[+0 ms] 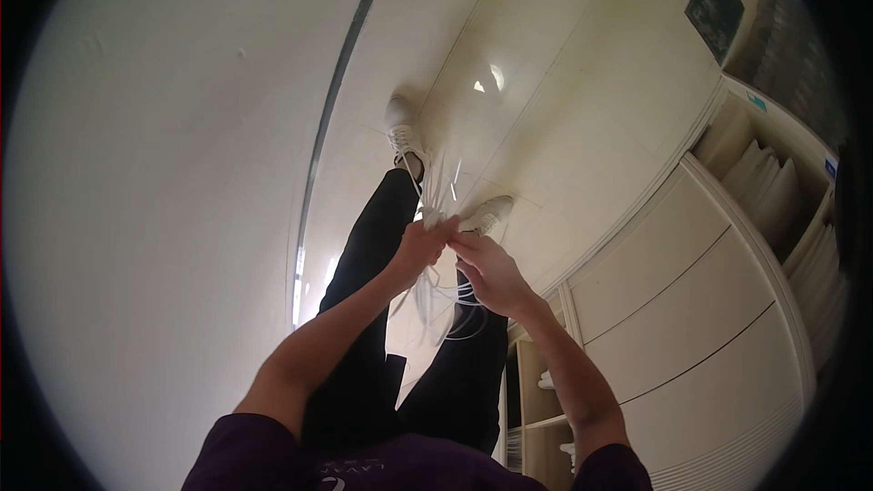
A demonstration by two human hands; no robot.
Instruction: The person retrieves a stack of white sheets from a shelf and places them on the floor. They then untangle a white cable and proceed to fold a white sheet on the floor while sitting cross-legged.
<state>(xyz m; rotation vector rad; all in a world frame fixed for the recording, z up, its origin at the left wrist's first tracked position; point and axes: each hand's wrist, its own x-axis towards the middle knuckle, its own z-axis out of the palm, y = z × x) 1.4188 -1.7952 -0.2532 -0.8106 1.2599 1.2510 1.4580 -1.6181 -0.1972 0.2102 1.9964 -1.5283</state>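
A bundle of thin white cords or strips [432,217] is gathered between my hands in front of my legs. Its loose strands fan out above my fingers, and more loops hang below them, partly blurred. My left hand [424,245] grips the gathered middle of the bundle. Close against it, my right hand [492,274] pinches part of the bundle at the fingertips, with several curved strands passing by its palm. The exact place where the right fingers meet the strands is hidden.
My white lace-up shoes [401,116] stand on the pale floor [532,109]. A white wall or panel [170,150] rises at the left. On the right is a cream cabinet [655,273], with folded white textiles [764,181] in an open compartment. A dark mat [715,10] lies beyond.
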